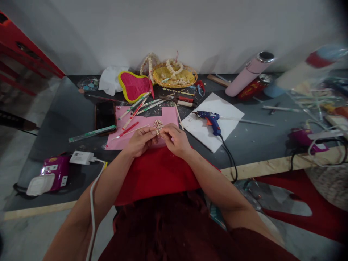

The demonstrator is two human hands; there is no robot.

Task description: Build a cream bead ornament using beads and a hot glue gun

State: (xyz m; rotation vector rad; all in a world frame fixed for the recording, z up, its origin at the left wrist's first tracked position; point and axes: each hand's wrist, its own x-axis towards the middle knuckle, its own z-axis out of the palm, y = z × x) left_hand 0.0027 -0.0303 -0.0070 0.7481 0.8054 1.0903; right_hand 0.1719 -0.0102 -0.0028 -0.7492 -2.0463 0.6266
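Observation:
A small round cluster of pale wooden bits (158, 125) is held up between both hands, over the lower edge of a pink sheet (170, 115). My left hand (143, 140) pinches its lower left side between thumb and fingers. From the right, my right hand (175, 139) has its thumb and fingertips closed at the cluster's lower right edge; whether a separate bit is between them is too small to tell. Below both hands lies a red cloth (160, 174). Wrapped sticks (135, 113) lie on the sheet just beyond my left hand.
A blue glue gun (213, 121) lies on white paper (214, 141), its cord hanging over the table edge. Behind are a yellow basket (160, 78), a pink heart-shaped piece (133, 87) and a pink flask (244, 78). A phone (105, 116) and purple socket block (58, 172) are left.

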